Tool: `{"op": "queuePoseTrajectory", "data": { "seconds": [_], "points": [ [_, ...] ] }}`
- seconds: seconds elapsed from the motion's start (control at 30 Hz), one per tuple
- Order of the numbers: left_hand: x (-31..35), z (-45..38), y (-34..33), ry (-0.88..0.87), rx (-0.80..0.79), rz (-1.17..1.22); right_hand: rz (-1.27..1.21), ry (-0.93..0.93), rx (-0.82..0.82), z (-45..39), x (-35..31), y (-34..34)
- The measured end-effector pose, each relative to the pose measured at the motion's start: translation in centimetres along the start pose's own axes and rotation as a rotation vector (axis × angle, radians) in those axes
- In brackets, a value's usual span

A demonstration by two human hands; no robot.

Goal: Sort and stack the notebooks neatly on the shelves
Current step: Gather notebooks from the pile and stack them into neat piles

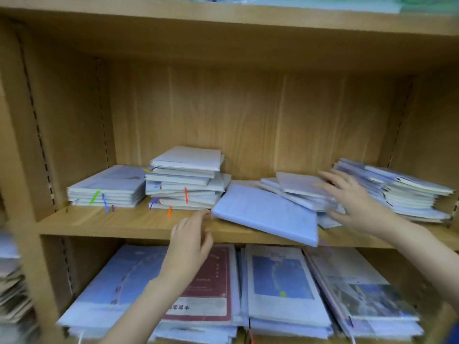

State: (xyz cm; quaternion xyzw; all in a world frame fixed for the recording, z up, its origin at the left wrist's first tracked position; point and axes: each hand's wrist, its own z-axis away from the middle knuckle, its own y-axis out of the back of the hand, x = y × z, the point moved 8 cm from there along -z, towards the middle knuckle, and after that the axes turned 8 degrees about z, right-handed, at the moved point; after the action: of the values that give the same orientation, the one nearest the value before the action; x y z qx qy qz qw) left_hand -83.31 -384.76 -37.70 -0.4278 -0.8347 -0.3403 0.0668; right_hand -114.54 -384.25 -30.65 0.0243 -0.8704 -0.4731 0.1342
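Note:
A pale blue notebook [267, 213] lies tilted on the middle shelf [119, 223], its near corner hanging over the shelf's front edge. My left hand [191, 240] is just left of that notebook's corner, fingers loosely bent and holding nothing. My right hand [352, 199] reaches with spread fingers over a messy pile of white notebooks [295, 188], touching its right side. A neat low stack [109, 187] sits at the left, and a taller uneven stack [186, 178] with coloured ribbon markers stands beside it. Another fanned pile [407, 192] fills the right end.
The shelf below holds larger wrapped notebooks, among them a red-covered one [211, 289] and blue-pictured ones [280, 279]. Wooden side panels [62, 115] close the shelf bay on both sides. More stacked paper goods [10, 281] sit at the far left.

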Motion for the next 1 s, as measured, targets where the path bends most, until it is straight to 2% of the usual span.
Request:
{"op": "queuePoseTrajectory", "data": {
  "seconds": [0.07,0.1,0.17,0.27,0.37,0.43,0.53,0.63,0.7,0.8,0.9,1.0],
  "points": [
    [-0.2,0.8,-0.1,0.083,-0.010,0.021,0.089,0.237,0.013,0.9,-4.1,0.1],
    [0.0,0.9,-0.1,0.091,-0.012,0.022,0.124,0.292,-0.017,1.5,-5.5,-1.1],
    [0.6,1.0,0.1,0.091,-0.039,0.026,0.100,0.317,-0.005,2.2,-7.3,-2.7],
    [1.2,1.2,1.0,0.059,-0.066,0.047,-0.219,0.167,0.165,2.2,-7.4,-0.4],
    [1.7,1.3,2.2,-0.025,-0.009,0.063,-0.217,0.233,0.390,3.5,-10.3,3.2],
    [2.7,1.0,2.1,-0.116,-0.001,0.015,-0.254,0.271,0.429,4.2,-12.4,4.1],
    [5.4,0.6,0.3,-0.289,-0.043,-0.119,-0.332,0.270,0.326,4.3,-13.6,2.8],
    [7.7,0.3,-0.2,-0.434,0.031,-0.182,-0.377,0.242,0.055,4.3,-12.2,-0.6],
    [8.4,0.1,0.3,-0.477,0.087,-0.237,-0.385,0.134,-0.005,4.6,-9.7,-1.6],
    [8.3,-0.3,2.3,-0.432,0.106,-0.124,-0.435,0.001,0.157,4.7,-7.2,1.0],
    [7.8,-0.1,4.7,-0.373,0.096,0.013,-0.378,0.119,0.447,4.9,-9.0,6.4],
    [8.1,0.4,6.3,-0.371,0.135,0.052,-0.280,0.184,0.622,5.3,-10.8,10.3]
  ]
}}
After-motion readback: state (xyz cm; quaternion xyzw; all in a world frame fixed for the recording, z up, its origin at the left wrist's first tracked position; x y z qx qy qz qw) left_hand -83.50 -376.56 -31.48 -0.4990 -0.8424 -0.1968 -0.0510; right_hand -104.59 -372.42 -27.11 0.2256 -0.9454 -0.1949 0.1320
